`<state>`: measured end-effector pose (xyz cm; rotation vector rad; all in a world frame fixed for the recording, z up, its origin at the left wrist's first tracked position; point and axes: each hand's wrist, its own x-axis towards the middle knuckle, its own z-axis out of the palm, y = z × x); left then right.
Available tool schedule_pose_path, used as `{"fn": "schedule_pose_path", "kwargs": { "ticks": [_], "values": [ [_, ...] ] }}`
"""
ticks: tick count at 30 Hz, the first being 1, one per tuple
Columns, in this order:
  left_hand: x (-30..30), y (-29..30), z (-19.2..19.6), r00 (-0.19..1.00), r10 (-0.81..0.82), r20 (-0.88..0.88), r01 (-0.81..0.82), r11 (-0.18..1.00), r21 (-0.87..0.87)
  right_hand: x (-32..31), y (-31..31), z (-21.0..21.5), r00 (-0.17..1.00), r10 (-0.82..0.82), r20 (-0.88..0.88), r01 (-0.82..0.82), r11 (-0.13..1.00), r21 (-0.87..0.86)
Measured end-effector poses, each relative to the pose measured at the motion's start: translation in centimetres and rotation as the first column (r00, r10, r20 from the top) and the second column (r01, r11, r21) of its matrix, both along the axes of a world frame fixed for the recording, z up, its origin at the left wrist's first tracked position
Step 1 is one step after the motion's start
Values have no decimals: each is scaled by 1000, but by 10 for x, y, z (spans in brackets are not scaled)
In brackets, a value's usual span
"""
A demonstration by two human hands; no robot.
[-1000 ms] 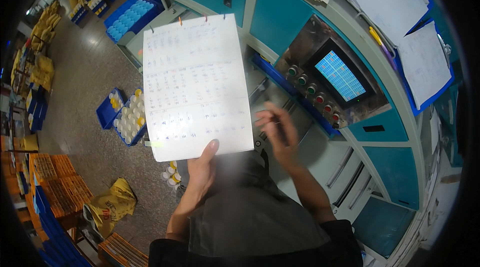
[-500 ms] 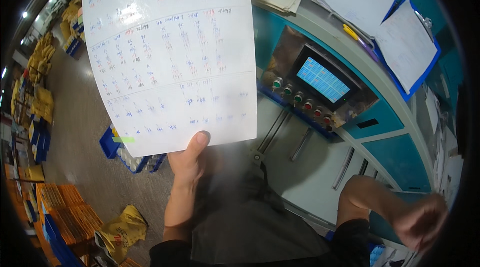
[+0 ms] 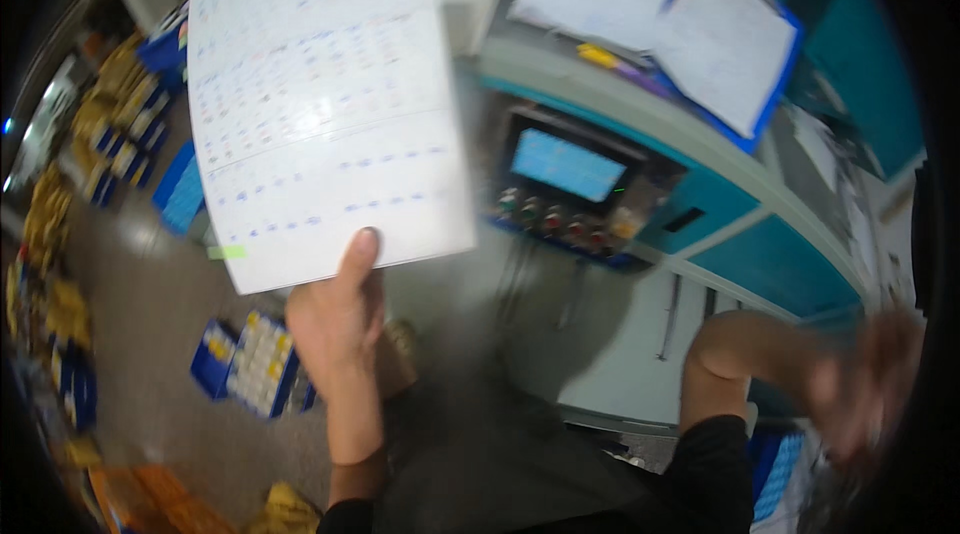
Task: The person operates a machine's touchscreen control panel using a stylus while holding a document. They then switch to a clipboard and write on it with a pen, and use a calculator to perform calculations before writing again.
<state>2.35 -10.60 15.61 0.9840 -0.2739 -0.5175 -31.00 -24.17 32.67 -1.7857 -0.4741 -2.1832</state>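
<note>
My left hand (image 3: 338, 314) holds up a white sheet of paper (image 3: 320, 104) ruled as a table with handwritten blue entries; the thumb presses on its lower edge. A small green tab sticks out at the sheet's lower left. My right hand (image 3: 860, 384) is low at the far right, blurred by motion, away from the teal machine's control panel (image 3: 570, 184) with its lit blue screen and a row of round buttons. Whether that hand holds anything cannot be made out.
Clipboards with white papers (image 3: 720, 34) lie on top of the teal machine. A blue tray of pale yellow pieces (image 3: 255, 369) sits on the grey floor below. More blue and orange crates line the left side (image 3: 75, 234).
The sheet has come closer to the camera and risen. My right hand left the control panel, swung down to the far right, and keeps moving there.
</note>
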Motion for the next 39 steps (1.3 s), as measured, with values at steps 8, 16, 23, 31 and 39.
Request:
{"fn": "schedule_pose_path", "kwargs": {
  "ticks": [8, 16, 23, 31, 39],
  "values": [
    [61, -132, 22, 933, -339, 120, 358, 910, -212, 91, -191, -78, 320, -564, -762, 851, 524, -31],
    [87, -182, 27, 823, -556, 118, 532, 826, 183, 92, -244, -99, -264, -598, -757, 763, 351, -543],
    [90, -93, 18, 672, -688, 274, 483, 688, 543, -18, -253, -89, 177, -794, -581, 982, 180, 54],
    [73, -58, 14, 723, -631, 281, 505, 761, 408, -58, -342, -100, 929, -289, -230, 271, 114, 956],
    [69, -44, 6, 738, -582, 341, 469, 807, 360, -45, -265, -45, 848, -514, -127, 443, 557, 703]
  ]
}}
